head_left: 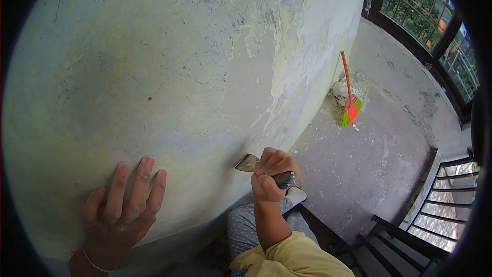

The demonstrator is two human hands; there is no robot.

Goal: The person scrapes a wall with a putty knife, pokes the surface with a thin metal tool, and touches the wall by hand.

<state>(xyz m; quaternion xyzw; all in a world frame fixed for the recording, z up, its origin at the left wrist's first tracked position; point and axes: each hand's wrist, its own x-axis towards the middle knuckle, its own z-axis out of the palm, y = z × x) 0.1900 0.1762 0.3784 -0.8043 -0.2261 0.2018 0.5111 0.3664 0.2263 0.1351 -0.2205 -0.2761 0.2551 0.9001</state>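
Note:
My right hand (274, 172) is wrapped round the dark handle of a paint scraper (247, 162). The scraper's metal blade points left, with its edge right at the wall (179, 97). To the left, my left hand (128, 200) lies against the same wall, fingers spread and holding nothing. Paint has come off the wall in a large patch (248, 79) above the scraper, with ragged, flaking edges along its right side.
A broom (351, 105) with orange and green bristles leans in the far corner beside a heap of paint debris (339, 91). Flakes dot the floor (353, 174). Black metal railings (405, 241) stand at lower right, and a dark-framed window (435, 54) is at upper right.

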